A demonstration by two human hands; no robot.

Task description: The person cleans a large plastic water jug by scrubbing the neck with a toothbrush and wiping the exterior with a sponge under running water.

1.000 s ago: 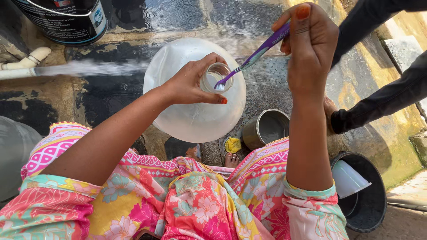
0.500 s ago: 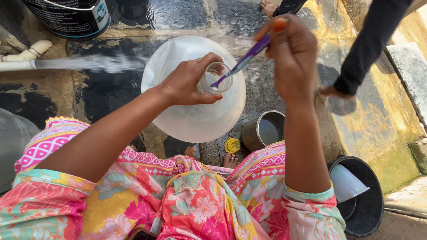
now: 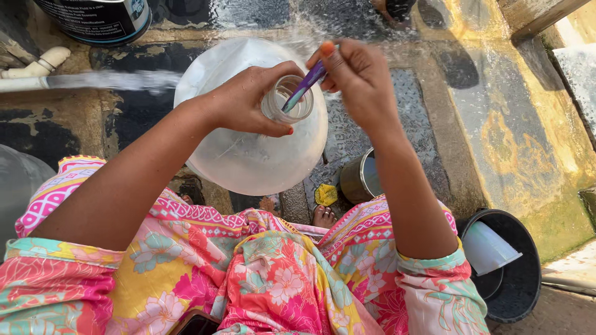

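A small clear jar [image 3: 287,99] is being clasped tightly above a white jug [image 3: 248,155] by the left hand [image 3: 248,102], while a purple toothbrush [image 3: 304,87] is being pinched into it by the right hand [image 3: 357,77].

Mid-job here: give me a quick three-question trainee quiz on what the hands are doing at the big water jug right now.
1. True or false: the left hand grips the neck of the translucent jug.
2. What does the right hand hold?
A. purple brush
B. yellow sponge
C. metal spoon
3. Where does the brush's lower end go?

Key: 1 true. 2 A. 3 Into the jug's open mouth.
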